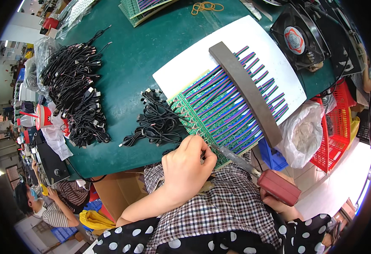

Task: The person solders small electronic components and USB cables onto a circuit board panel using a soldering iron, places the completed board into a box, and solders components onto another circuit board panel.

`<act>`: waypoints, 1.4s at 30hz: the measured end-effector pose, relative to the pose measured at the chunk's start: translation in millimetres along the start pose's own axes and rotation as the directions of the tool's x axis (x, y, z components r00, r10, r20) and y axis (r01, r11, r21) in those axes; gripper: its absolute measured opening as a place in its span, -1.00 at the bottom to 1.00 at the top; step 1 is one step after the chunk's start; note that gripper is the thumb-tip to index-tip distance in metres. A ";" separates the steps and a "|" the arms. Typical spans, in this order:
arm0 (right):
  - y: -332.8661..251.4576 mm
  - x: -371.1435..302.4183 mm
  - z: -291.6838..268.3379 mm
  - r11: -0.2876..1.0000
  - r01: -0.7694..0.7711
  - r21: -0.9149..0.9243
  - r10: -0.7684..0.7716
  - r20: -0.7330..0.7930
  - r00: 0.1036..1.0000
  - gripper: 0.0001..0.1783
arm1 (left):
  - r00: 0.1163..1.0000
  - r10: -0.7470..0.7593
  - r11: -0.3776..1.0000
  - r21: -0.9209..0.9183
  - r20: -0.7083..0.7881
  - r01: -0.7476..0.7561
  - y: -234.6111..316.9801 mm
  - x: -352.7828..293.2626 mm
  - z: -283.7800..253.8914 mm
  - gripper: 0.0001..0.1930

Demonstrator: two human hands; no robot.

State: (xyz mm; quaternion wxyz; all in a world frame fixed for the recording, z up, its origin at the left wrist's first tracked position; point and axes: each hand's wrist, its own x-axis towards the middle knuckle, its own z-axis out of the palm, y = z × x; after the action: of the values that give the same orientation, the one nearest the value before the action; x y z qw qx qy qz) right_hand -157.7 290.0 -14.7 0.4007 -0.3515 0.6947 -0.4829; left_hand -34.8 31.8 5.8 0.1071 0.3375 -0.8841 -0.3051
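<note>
My left hand [187,163] is closed in a pinch at the near edge of a panel of green circuit boards [196,127]; a bit of black cable [202,155] shows between thumb and fingers. In my right hand [274,204] is a soldering iron [279,187] with a dark red handle. Its tip reaches the board edge beside my left fingertips; whether it touches is too small to tell. Rows of blue, red and black wires [219,101] run across the panel beneath a dark bar [246,91]. Black cables [160,120] lie bundled beside the panel, some ends at its edge.
White sheet [181,72] lies under the panel on the green table [126,55]. A large pile of black cables [75,89] is at left. A fan [297,40] stands at far right, above a plastic bag [301,135] and red basket [335,127]. Another person [52,205] sits at left.
</note>
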 end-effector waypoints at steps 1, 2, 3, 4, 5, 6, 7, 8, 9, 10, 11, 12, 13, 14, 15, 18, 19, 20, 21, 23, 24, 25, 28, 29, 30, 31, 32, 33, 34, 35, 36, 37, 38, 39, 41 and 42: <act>1.6 2.0 -0.3 1.000 -0.001 0.000 0.001 -0.001 1.000 -0.20 | 1.000 0.000 1.000 0.004 -0.002 0.000 0.1 0.3 0.3 -0.84; 3.4 4.1 -1.0 0.997 0.073 -0.040 -0.073 0.006 0.997 -0.20 | 1.000 0.000 1.000 0.004 -0.001 0.000 0.1 0.3 0.0 -0.84; 4.3 4.9 -1.3 0.986 0.147 -0.079 -0.146 0.016 0.989 -0.20 | 1.000 0.002 1.000 0.005 0.000 -0.002 0.0 0.2 -0.3 -0.84; 3.1 2.7 -0.1 0.986 0.147 -0.078 -0.146 0.016 0.989 -0.20 | 1.000 0.005 1.000 0.006 0.001 -0.005 0.0 0.2 -0.4 -0.84; 1.1 -1.0 2.3 0.999 0.002 0.035 -0.002 -0.019 1.000 -0.20 | 1.000 0.005 1.000 0.007 0.000 -0.005 1.1 0.3 -1.2 -0.84; -0.1 -4.0 4.4 0.979 -0.138 0.152 0.145 -0.037 0.989 -0.21 | 1.000 -0.022 1.000 0.015 0.018 0.022 3.0 0.5 -2.7 -0.85; 0.6 -5.1 6.3 0.979 -0.137 0.152 0.144 -0.037 0.989 -0.21 | 0.998 -0.049 0.999 0.024 0.036 0.048 4.1 0.5 -3.5 -0.85; 2.6 -5.6 8.5 0.976 -0.110 0.190 0.127 -0.079 0.989 -0.22 | 0.998 -0.048 0.999 0.025 0.035 0.048 4.2 0.5 -3.4 -0.85; 5.0 -6.4 10.5 0.971 -0.082 0.226 0.112 -0.121 0.986 -0.23 | 0.998 -0.048 0.998 0.029 0.031 0.048 4.1 0.4 -3.2 -0.85; 7.8 -9.0 13.0 0.971 -0.082 0.226 0.112 -0.124 0.986 -0.23 | 0.998 -0.046 0.999 0.030 0.030 0.045 4.3 0.2 -3.1 -0.85; 10.9 -11.5 15.9 0.964 -0.060 0.259 0.104 -0.158 0.982 -0.25 | 0.999 -0.044 0.999 0.029 0.032 0.043 4.2 0.3 -3.3 -0.85; 12.1 -12.8 17.5 0.956 -0.038 0.292 0.097 -0.191 0.977 -0.26 | 0.998 -0.047 0.998 0.031 0.032 0.046 4.0 0.3 -3.7 -0.85; 7.5 -10.9 16.8 0.956 -0.038 0.291 0.098 -0.193 0.976 -0.26 | 0.998 -0.049 0.998 0.033 0.033 0.048 3.7 0.4 -4.1 -0.85; -0.1 -6.7 14.4 0.941 -0.087 0.326 0.143 -0.152 0.978 -0.27 | 0.998 -0.047 0.998 0.035 0.033 0.046 3.7 0.0 -4.0 -0.85; -5.8 -3.1 12.9 0.924 -0.136 0.358 0.187 -0.110 0.976 -0.27 | 0.998 -0.045 0.998 0.045 0.041 0.043 3.5 -0.6 -3.7 -0.86; -12.0 1.7 12.9 0.899 -0.129 0.419 0.196 -0.120 0.973 -0.32 | 0.999 -0.014 0.999 0.031 0.049 0.013 4.7 -0.1 -8.0 -0.87; -7.4 -2.5 11.1 0.898 -0.128 0.420 0.196 -0.121 0.973 -0.32 | 0.999 0.013 1.000 0.006 0.047 -0.013 4.7 0.2 -10.2 -0.88; 0.3 -9.5 8.1 0.905 -0.188 0.383 0.228 -0.062 0.972 -0.34 | 0.999 0.014 1.000 0.006 0.046 -0.014 2.7 0.1 -12.6 -0.88; 4.1 -13.4 6.5 0.908 -0.245 0.341 0.262 -0.004 0.965 -0.36 | 0.997 0.044 0.999 -0.022 0.069 -0.043 -0.1 -0.1 -14.9 -0.87; 0.3 -11.3 7.2 0.875 -0.218 0.431 0.258 -0.035 0.966 -0.38 | 0.993 0.078 0.996 -0.050 0.092 -0.074 -3.7 0.6 -17.3 -0.86; -2.3 -9.5 7.9 0.835 -0.188 0.516 0.257 -0.064 0.964 -0.40 | 0.989 0.116 0.992 -0.056 0.091 -0.112 -5.0 1.7 -17.8 -0.86; -5.5 -7.4 9.1 0.835 -0.186 0.517 0.255 -0.066 0.965 -0.40 | 0.984 0.154 0.987 -0.061 0.090 -0.149 -5.8 3.1 -18.6 -0.85; -13.9 -3.2 12.3 0.743 -0.196 0.640 0.318 -0.080 0.945 -0.35 | 0.960 0.245 0.970 -0.041 0.139 -0.241 -5.2 11.5 -21.6 -0.86; -15.2 -2.7 12.8 0.710 -0.189 0.678 0.327 -0.080 0.942 -0.31 | 0.959 0.245 0.970 -0.041 0.140 -0.241 -4.7 13.9 -23.5 -0.86; -15.9 -2.8 12.9 0.676 -0.182 0.714 0.336 -0.079 0.939 -0.27 | 0.951 0.249 0.968 -0.032 0.183 -0.247 -3.8 16.2 -25.6 -0.87; -16.3 -3.4 12.7 0.675 -0.182 0.715 0.338 -0.080 0.938 -0.27 | 0.941 0.252 0.967 -0.024 0.227 -0.254 -2.5 18.7 -27.1 -0.87; -17.3 -3.7 12.7 0.659 -0.197 0.725 0.355 -0.069 0.932 -0.24 | 0.941 0.251 0.967 -0.024 0.227 -0.252 -0.8 20.8 -29.4 -0.87; -18.0 -4.0 12.8 0.643 -0.212 0.736 0.373 -0.059 0.926 -0.20 | 0.936 0.219 0.975 -0.019 0.277 -0.223 1.0 23.2 -31.6 -0.90; -18.3 -4.3 12.5 0.642 -0.214 0.736 0.375 -0.058 0.925 -0.20 | 0.927 0.187 0.981 -0.012 0.326 -0.194 1.6 25.3 -32.7 -0.91; -17.4 -4.8 11.4 0.645 -0.229 0.730 0.373 -0.039 0.927 -0.20 | 0.926 0.187 0.981 -0.012 0.328 -0.194 1.2 27.2 -32.9 -0.91; -16.3 -5.6 10.4 0.647 -0.243 0.723 0.372 -0.020 0.928 -0.20 | 0.921 0.176 0.984 -0.048 0.346 -0.170 0.2 28.9 -33.6 -0.92; -13.4 -6.8 9.5 0.646 -0.244 0.724 0.373 -0.020 0.927 -0.20 | 0.916 0.166 0.986 -0.083 0.365 -0.146 -0.7 30.3 -34.3 -0.93; -9.3 -8.2 8.9 0.654 -0.244 0.716 0.358 -0.009 0.934 -0.19 | 0.915 0.165 0.986 -0.083 0.367 -0.145 -1.9 31.1 -34.8 -0.93; -7.2 -9.3 8.7 0.663 -0.243 0.708 0.342 0.002 0.940 -0.18 | 0.909 0.170 0.984 -0.110 0.380 -0.138 -3.4 31.6 -35.2 -0.93; -11.7 -8.4 13.6 0.665 -0.205 0.718 0.337 -0.044 0.940 -0.17 | 0.900 0.180 0.981 -0.142 0.397 -0.134 -5.2 34.6 -35.0 -0.93; -13.5 -8.1 15.0 0.668 -0.168 0.725 0.329 -0.086 0.940 -0.16 | 0.898 0.182 0.982 -0.116 0.402 -0.147 -4.7 35.6 -35.5 -0.93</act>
State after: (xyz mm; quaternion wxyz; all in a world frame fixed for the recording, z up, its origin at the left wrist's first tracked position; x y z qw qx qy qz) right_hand -139.4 287.4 -3.2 0.4914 -0.0192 0.5355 -0.6866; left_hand -44.9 -11.1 30.4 -0.0418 0.1853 -0.8987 -0.3953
